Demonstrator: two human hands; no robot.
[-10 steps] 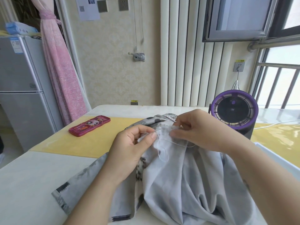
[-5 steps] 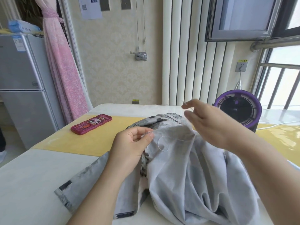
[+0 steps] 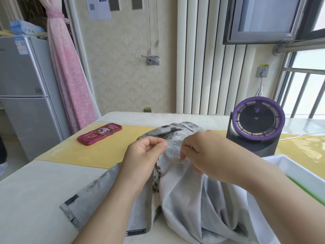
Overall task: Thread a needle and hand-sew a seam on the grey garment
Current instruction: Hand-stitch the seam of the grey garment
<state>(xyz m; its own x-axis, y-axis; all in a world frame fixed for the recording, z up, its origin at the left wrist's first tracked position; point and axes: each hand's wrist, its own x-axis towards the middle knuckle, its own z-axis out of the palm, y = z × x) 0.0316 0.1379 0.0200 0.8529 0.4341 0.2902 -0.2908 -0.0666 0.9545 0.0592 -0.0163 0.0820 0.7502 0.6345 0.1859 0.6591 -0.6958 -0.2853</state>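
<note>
The grey garment [image 3: 190, 205] lies bunched on the table in front of me, with a dark printed pattern on its outer side. My left hand [image 3: 142, 159] pinches a raised fold of the garment between thumb and forefinger. My right hand [image 3: 204, 154] is just right of it, its fingertips pinching the thin needle [image 3: 176, 143] at the fabric. A loop of pale thread [image 3: 175, 158] hangs on the cloth between the two hands.
A pink phone case [image 3: 99, 133] lies on the yellow mat [image 3: 98, 152] to the left. A purple-rimmed desk fan [image 3: 255, 127] stands at the right back. A white tray [image 3: 302, 173] sits at the right edge. A fridge [image 3: 22, 95] stands left of the table.
My right hand, lifted and drawn away from the cloth half a second ago, has come back down to the fold. The left hand keeps its pinch on the fabric.
</note>
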